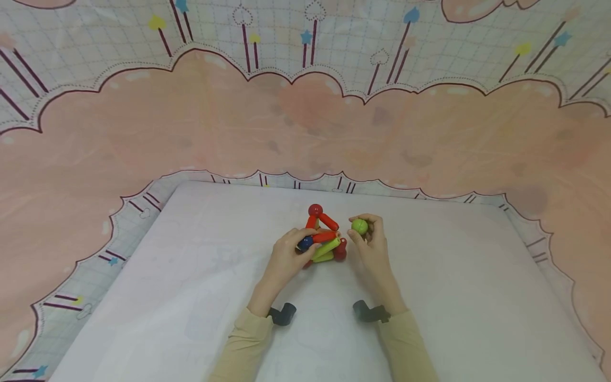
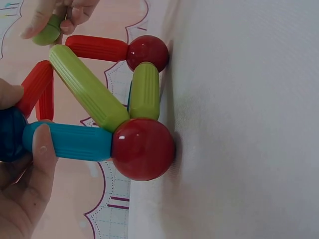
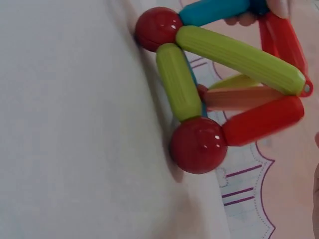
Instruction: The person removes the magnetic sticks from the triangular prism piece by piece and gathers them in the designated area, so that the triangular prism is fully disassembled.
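A frame of coloured rods and balls, apparently a magnetic building set, stands on the white table. My left hand (image 1: pixel 286 250) grips its dark blue ball (image 1: pixel 305 243), with a finger along the blue rod (image 2: pixel 79 142). Red balls (image 2: pixel 143 149) joined by a short green rod (image 2: pixel 145 92) form the near base. A longer green rod (image 3: pixel 244 59) slants up to meet red rods (image 3: pixel 266 119) at a corner where no ball sits. Right of that corner, apart from it, my right hand (image 1: pixel 375 245) pinches a light green ball (image 1: pixel 359 227). Another red ball (image 1: pixel 315 210) tops the far side.
The white tabletop (image 1: pixel 191 297) spreads around both hands. Behind it hangs a patterned peach-and-white cloth (image 1: pixel 305 132). A dark wrist camera (image 1: pixel 284 314) is strapped to the left wrist, another dark camera (image 1: pixel 369 312) to the right.
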Tool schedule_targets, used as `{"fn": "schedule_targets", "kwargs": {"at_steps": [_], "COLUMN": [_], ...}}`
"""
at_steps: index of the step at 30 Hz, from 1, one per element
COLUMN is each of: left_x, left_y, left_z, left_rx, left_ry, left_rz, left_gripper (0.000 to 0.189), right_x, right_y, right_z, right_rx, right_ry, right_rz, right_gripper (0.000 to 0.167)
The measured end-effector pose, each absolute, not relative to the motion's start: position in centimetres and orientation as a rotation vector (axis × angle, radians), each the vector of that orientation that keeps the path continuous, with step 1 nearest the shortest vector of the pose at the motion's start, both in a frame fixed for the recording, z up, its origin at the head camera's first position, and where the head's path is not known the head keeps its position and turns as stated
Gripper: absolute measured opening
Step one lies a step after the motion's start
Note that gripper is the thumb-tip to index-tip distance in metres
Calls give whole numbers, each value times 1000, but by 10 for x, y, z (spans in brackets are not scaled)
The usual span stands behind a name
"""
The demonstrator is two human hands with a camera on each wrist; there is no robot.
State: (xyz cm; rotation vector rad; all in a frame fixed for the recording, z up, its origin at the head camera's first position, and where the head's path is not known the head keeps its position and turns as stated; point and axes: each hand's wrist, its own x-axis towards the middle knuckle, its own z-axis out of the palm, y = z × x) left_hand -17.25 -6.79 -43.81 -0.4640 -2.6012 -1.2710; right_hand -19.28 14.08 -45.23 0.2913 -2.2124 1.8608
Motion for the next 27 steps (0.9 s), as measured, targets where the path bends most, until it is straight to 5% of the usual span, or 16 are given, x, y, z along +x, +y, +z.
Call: {"fn": "schedule_targets", "kwargs": {"at_steps": [14,27], "left_x": [-173,-174], "left_y": [-70,-75], "left_z": [-438,-438], "left_rx": [-477,-523], "left_ry": [-2626,-2623], "left_rz": [-1275,-1319], "left_gripper": [44,42], "right_x": [-208,-267], "right_y": [171,203], "right_z": [-411,-449], "right_rx": [266,203], "right_ry": [-2334,-2614], "right_rz": [1686,1471], "right_gripper": [44,42]}}
